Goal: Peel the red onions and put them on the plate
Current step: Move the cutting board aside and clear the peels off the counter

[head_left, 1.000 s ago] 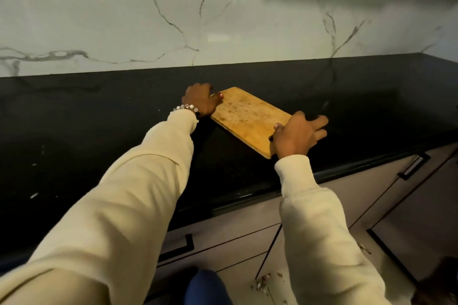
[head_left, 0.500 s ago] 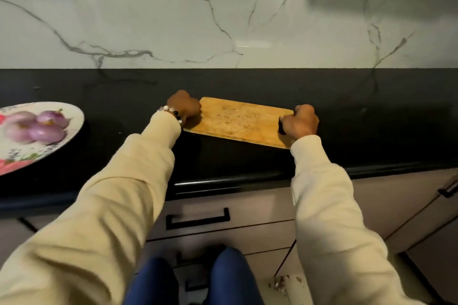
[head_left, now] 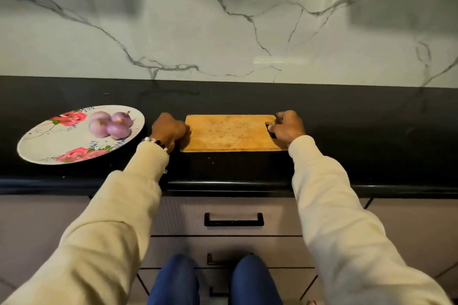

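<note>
Three peeled red onions (head_left: 110, 124) sit clustered on the floral plate (head_left: 44, 143), on the counter (head_left: 371, 131) left of the wooden cutting board (head_left: 229, 132). Left hand (head_left: 169, 130) curls on the board's left short edge; right hand (head_left: 288, 126) grips its handle-slot end. Board's long axis runs left-right. Left hand is nearer the plate.

The wooden cutting board (head_left: 230, 132) looked matt and worn, its grain speckled with pale marks. Under it the black countertop (head_left: 359, 131) was smooth with a dull sheen. Behind the board the marble-look wall (head_left: 223, 39) was glossy. Left of the board, the flowered plate (head_left: 49, 141) looked glazed, its peeled onions (head_left: 110, 124) smooth.
</note>
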Available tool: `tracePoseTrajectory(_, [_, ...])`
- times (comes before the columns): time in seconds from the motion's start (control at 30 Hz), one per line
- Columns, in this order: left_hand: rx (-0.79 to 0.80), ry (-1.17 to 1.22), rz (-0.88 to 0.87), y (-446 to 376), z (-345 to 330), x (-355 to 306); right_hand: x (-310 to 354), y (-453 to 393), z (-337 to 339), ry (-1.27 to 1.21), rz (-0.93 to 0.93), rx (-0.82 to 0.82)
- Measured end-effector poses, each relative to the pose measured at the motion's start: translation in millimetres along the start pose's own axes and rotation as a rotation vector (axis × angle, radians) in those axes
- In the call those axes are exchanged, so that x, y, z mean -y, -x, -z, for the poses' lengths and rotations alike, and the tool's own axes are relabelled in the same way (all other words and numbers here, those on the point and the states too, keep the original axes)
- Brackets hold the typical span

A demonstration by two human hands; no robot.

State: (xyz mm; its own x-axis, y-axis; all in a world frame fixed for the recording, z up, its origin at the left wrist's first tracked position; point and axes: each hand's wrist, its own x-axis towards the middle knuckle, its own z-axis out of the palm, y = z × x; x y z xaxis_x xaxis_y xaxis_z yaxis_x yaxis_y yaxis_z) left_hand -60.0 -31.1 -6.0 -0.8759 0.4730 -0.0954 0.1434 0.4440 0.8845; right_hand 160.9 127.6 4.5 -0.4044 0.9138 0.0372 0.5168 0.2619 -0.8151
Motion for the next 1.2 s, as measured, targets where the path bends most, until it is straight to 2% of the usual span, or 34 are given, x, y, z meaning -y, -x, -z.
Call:
tracePoseTrajectory(0.17, [-0.020,-0.048,-0.072,1.6,3.5,6.4,-1.3,3.0,-1.2,0.091,0.002,-0.025])
tracePoseTrajectory(0.27, [-0.068,-0.052,-0.234,14.3,11.2,9.5,10.9,11.0,-16.9,0.181,0.057,-0.158])
tracePoseTrajectory(0.33, [-0.098,0.009,-0.346,24.5,28.3,12.0,30.3,18.5,-35.5,0.150,0.161,-0.157])
tracePoseTrajectory(0.43, [-0.134,0.047,-0.475,32.9,63.9,16.1,69.1,35.0,-69.9,-0.046,0.323,0.004])
tracePoseTrajectory(0.53, [-0.277,0.002,-0.513,24.7,110.4,27.5,109.2,47.1,-113.0,-0.127,0.466,0.156])
tracePoseTrajectory(0.57, [-0.336,-0.063,-0.531,18.3,128.0,33.3,122.8,49.7,-129.2,-0.117,0.510,0.196])
tracePoseTrajectory(0.63, [-0.399,-0.340,-0.568,4.3,154.6,41.5,146.2,49.6,-155.8,-0.057,0.585,0.255])
tracePoseTrajectory(0.7, [-0.334,-0.648,-0.570,-5.1,168.5,46.4,164.3,40.4,-179.0,0.038,0.640,0.327])
tracePoseTrajectory(0.77, [-0.195,-0.871,-0.564,-12.3,174.6,48.2,182.3,27.1,-200.9,0.159,0.676,0.414])
tracePoseTrajectory(0.87, [-0.065,-1.050,-0.596,-19.8,172.9,47.3,199.2,8.0,-226.0,0.341,0.731,0.576])
tracePoseTrajectory(1.03, [-0.107,-1.153,-0.673,-28.3,172.3,51.5,202.7,-13.2,-251.5,0.428,0.694,0.878])
tracePoseTrajectory(1.2, [-0.198,-1.039,-0.680,-32.5,167.2,61.1,198.0,-19.3,-251.1,0.320,0.730,0.820])
